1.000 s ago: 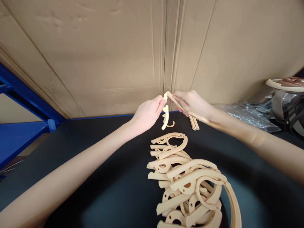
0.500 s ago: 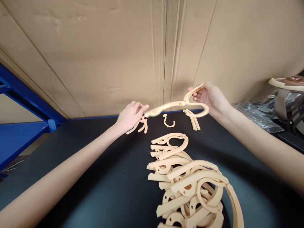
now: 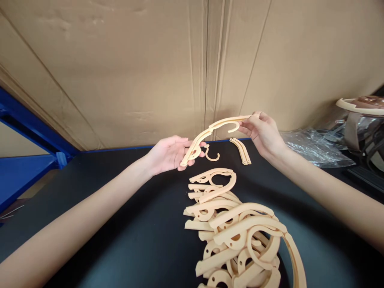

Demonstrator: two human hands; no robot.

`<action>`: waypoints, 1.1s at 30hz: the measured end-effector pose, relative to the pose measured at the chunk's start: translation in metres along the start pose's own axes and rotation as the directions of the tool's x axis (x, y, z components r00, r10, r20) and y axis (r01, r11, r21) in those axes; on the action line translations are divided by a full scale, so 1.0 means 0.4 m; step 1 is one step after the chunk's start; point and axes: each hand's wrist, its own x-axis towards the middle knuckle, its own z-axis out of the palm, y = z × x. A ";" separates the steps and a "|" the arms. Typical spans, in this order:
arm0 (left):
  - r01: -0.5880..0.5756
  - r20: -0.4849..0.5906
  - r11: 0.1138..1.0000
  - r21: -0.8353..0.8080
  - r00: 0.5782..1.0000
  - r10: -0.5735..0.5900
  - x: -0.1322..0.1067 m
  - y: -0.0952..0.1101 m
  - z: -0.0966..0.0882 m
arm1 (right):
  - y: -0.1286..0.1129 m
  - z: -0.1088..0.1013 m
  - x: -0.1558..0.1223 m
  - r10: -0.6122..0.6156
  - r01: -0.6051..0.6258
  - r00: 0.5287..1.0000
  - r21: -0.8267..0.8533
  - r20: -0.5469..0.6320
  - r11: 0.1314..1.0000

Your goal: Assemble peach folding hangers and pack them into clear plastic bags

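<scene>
A cream plastic folding hanger (image 3: 200, 138) is held up above the far part of the black table, its two arms spread and its hook hanging underneath. My right hand (image 3: 264, 130) pinches the end of its right arm. At the other end, my left hand (image 3: 171, 155) has its fingers behind the left arm, palm turned upward, holding it there. Just below the hanger lies a loose hook (image 3: 213, 157) on the table. A pair of loose hanger arms (image 3: 241, 151) lies side by side near my right hand.
Nearer to me, a heap of folded cream hangers (image 3: 240, 236) covers the middle of the black table (image 3: 126, 244). Clear plastic bags (image 3: 318, 148) lie at the right. A cardboard wall (image 3: 135, 72) stands behind, and a blue metal frame (image 3: 36, 120) is at the left.
The hanger has turned, so its hook now hangs below and its arms spread in an arch. My left hand has rolled palm up, and the loose arms beside it are no longer visible.
</scene>
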 end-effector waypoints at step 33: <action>0.081 -0.245 0.977 0.199 0.969 -0.030 -0.005 -0.026 0.105 | -0.010 0.051 -0.095 0.141 0.700 0.694 -0.707 0.706 0.096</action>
